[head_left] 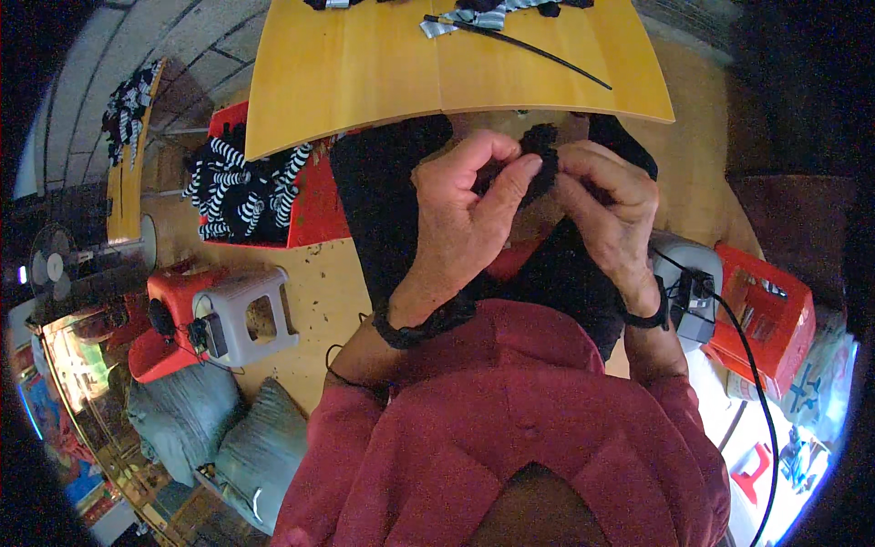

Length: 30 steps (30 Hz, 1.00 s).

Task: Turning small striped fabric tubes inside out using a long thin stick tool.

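A small, bunched piece of black fabric (540,150) is held up in front of my body, just off the near edge of the yellow wooden table (365,77). My left hand (469,205) pinches its left side between thumb and fingers. On the opposite side, the closed fingers of my right hand (606,196) grip it too. Both hands are over my lap, close together. What kind of garment the fabric is, I cannot make out, since the fingers cover part of it.
A thin dark rod (547,56) and striped cloth scraps (483,18) lie on the table. Left of my legs stands a red crate (319,214) with striped sock-like pieces (241,196). Stools (246,319) flank me, grey-green sacks (187,415) behind left; a black cable (752,383) hangs right.
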Available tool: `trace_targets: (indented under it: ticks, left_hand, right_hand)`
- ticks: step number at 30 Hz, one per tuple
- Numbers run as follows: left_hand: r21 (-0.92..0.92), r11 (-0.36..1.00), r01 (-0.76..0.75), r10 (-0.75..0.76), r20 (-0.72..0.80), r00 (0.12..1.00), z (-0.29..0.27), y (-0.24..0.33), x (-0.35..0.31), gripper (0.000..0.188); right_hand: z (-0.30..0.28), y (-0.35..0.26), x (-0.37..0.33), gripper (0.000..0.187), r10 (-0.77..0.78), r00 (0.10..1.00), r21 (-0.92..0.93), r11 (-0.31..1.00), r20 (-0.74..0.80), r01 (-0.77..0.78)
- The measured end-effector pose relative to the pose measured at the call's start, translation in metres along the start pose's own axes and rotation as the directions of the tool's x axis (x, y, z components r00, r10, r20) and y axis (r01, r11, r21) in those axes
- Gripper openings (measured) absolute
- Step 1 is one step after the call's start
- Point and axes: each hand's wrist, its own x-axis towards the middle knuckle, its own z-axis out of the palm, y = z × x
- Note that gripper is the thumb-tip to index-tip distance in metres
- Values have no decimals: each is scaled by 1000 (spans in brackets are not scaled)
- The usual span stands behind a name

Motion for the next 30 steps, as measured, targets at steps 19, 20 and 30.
trace_targets:
  ticks: [19, 20, 30]
  left_hand:
    - [-797, 345, 496, -483, 302, 822, 11, -14, -17, 15]
    - [-797, 346, 495, -485, 300, 821, 11, -17, -17, 15]
    - [-656, 469, 591, -417, 426, 803, -2, -13, -11, 20]
  right_hand:
    - [16, 13, -9, 12, 506, 852, 798, 565, -134, -209]
    - [17, 12, -10, 12, 506, 852, 799, 563, -132, -211]
    - [23, 24, -22, 13, 183, 958, 401, 913, -220, -82]
